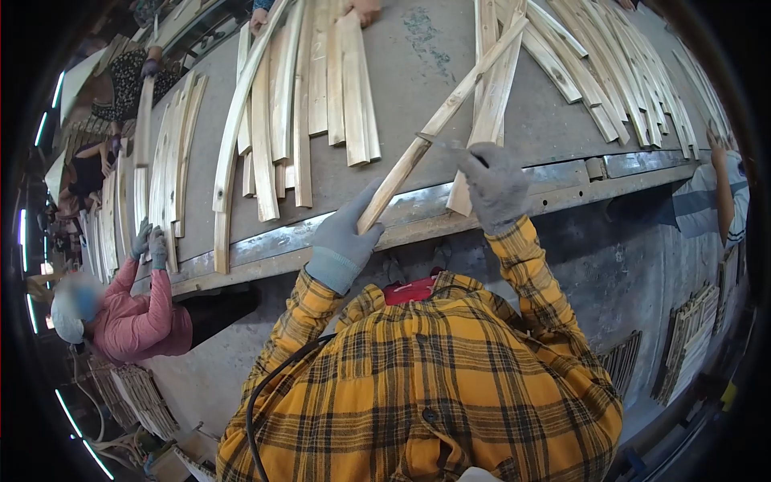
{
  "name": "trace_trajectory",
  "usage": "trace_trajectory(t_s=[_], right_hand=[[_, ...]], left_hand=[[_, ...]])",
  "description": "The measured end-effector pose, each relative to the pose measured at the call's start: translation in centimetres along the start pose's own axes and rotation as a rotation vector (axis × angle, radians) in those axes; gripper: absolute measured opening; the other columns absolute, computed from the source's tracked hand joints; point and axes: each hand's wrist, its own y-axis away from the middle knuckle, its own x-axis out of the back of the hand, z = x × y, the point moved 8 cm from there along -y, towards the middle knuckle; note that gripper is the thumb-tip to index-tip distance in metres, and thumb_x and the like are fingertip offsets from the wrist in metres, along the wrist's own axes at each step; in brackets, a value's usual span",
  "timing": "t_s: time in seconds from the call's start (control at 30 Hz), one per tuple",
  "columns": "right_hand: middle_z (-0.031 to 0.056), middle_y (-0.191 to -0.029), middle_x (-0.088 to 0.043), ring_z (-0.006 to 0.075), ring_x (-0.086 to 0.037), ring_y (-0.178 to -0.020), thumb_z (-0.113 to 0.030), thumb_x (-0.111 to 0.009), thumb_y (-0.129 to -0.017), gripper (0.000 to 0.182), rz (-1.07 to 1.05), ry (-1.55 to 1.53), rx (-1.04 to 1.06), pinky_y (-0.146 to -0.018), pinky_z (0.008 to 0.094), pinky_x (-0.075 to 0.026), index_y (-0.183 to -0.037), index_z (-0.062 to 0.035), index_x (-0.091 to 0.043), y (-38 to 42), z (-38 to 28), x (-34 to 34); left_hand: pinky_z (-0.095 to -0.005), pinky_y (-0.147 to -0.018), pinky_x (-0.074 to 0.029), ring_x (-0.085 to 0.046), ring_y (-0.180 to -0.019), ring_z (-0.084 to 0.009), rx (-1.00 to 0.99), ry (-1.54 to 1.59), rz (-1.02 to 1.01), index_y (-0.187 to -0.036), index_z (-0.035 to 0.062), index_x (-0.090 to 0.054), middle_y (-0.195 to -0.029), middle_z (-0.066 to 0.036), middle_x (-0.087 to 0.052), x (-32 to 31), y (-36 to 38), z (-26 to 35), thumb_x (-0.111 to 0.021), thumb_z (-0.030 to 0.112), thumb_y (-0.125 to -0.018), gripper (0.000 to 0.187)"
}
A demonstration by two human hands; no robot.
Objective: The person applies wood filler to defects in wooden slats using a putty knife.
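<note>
My left hand [345, 235], in a grey glove, is wrapped round the near end of a long wooden strip [442, 118], which slants up and away to the right over the table. My right hand [495, 189], gloved too, is closed on a thin knife-like tool [440, 142] whose tip meets the strip's edge. Its handle is hidden in the glove. Beneath the raised strip, another board [491, 116] lies on the grey table with its near end beside my right hand.
Wooden strips lie in groups on the table [401, 173], left [305, 88] and right [610, 72]. A metal edge [554, 175] runs along its front. A person in pink [144, 317] stands at the left, another person's arm [723, 189] is at the right, and others are across the table.
</note>
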Motion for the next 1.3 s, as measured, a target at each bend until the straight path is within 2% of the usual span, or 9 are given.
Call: trace_trajectory(t_s=[0.47,0.53,0.8,0.9,0.97,1.13,1.2,1.27,1.3], right_hand=[[0.0022,-0.085,-0.06,0.019,-0.06,-0.076,-0.004,-0.059,-0.078,0.029,-0.113,-0.301,0.183,-0.061,0.0309,-0.051,-0.102,-0.0189,-0.066,0.0,-4.2,-2.8],[0.0029,-0.085,-0.061,0.0189,-0.061,-0.075,-0.004,-0.059,-0.078,0.029,-0.101,-0.344,0.094,-0.061,0.0301,-0.051,-0.102,-0.0184,-0.067,-0.4,-3.3,-3.5],[0.0046,-0.086,-0.062,0.0192,-0.061,-0.071,-0.004,-0.06,-0.078,0.025,-0.016,-0.415,0.15,-0.062,0.0279,-0.051,-0.099,-0.0159,-0.068,0.5,-3.6,-4.5],[0.0052,-0.086,-0.062,0.0203,-0.061,-0.073,-0.005,-0.061,-0.078,0.021,-0.138,-0.629,-0.01,-0.062,0.0283,-0.051,-0.095,-0.0137,-0.068,0.4,-2.3,-5.5],[0.0054,-0.086,-0.061,0.0213,-0.061,-0.074,-0.005,-0.061,-0.078,0.019,0.02,-0.462,-0.106,-0.062,0.029,-0.051,-0.094,-0.0135,-0.067,-0.1,0.4,-5.7],[0.0046,-0.085,-0.061,0.0218,-0.061,-0.074,-0.005,-0.063,-0.077,0.024,-0.092,-0.332,-0.049,-0.063,0.0302,-0.05,-0.097,-0.0168,-0.067,1.7,-0.5,-5.6],[0.0079,-0.083,-0.061,0.0197,-0.061,-0.073,-0.003,-0.066,-0.074,0.02,-0.111,-0.637,-0.008,-0.061,0.0269,-0.049,-0.094,-0.0067,-0.066,2.2,-0.9,-5.1],[0.0025,-0.078,-0.058,0.0159,-0.057,-0.07,-0.016,-0.072,-0.075,0.036,-0.03,-0.779,-0.044,-0.062,0.0263,-0.047,-0.11,-0.0117,-0.064,2.7,0.3,-4.5],[0.0,-0.078,-0.055,0.0118,-0.053,-0.07,-0.02,-0.074,-0.075,0.041,-0.031,-0.904,-0.42,-0.061,0.024,-0.046,-0.112,-0.0076,-0.063,3.6,2.8,-5.6]], left_hand=[[-0.0353,-0.08,-0.051,-0.065,-0.092,-0.026,0.233,0.303,-0.004,-0.136,0.0215,-0.043,-0.101,-0.016,-0.065,0.3,1.5,-5.3,-0.067,0.021,-0.074,0.067],[-0.0255,-0.04,-0.049,-0.059,-0.051,-0.0157,0.308,0.786,-0.055,-0.135,0.008,-0.042,-0.082,-0.012,-0.061,-0.9,1.6,-6.0,-0.067,0.008,-0.072,0.067],[-0.031,-0.037,-0.049,-0.059,-0.047,-0.0226,0.393,1.095,-0.203,-0.139,0.0055,-0.031,-0.076,-0.017,-0.06,-2.7,1.3,-5.4,-0.066,0.006,-0.075,0.073],[-0.0322,-0.036,-0.048,-0.059,-0.048,-0.0239,0.374,1.22,-0.297,-0.14,0.0058,-0.027,-0.075,-0.019,-0.059,-3.8,1.1,-5.3,-0.062,0.007,-0.078,0.072],[-0.0326,-0.036,-0.048,-0.059,-0.048,-0.0245,0.348,1.293,-0.358,-0.141,0.0059,-0.026,-0.075,-0.019,-0.059,-4.4,0.9,-4.9,-0.061,0.007,-0.079,0.071],[-0.0335,-0.036,-0.048,-0.06,-0.049,-0.0263,0.337,1.354,-0.38,-0.138,0.0039,-0.027,-0.076,-0.02,-0.058,-5.4,0.3,-3.5,-0.059,0.009,-0.081,0.066],[-0.0342,-0.036,-0.048,-0.06,-0.049,-0.027,0.34,1.399,-0.405,-0.135,0.0031,-0.03,-0.077,-0.02,-0.058,-6.0,0.0,-2.8,-0.059,0.009,-0.081,0.062],[-0.0349,-0.036,-0.049,-0.06,-0.05,-0.0278,0.332,1.448,-0.466,-0.131,0.0024,-0.033,-0.078,-0.019,-0.058,-7.6,-0.9,-1.2,-0.06,0.01,-0.081,0.058],[-0.0356,-0.037,-0.049,-0.06,-0.05,-0.0283,0.307,1.446,-0.462,-0.128,0.0018,-0.035,-0.078,-0.019,-0.058,-8.2,-1.3,-0.5,-0.061,0.011,-0.08,0.055]])
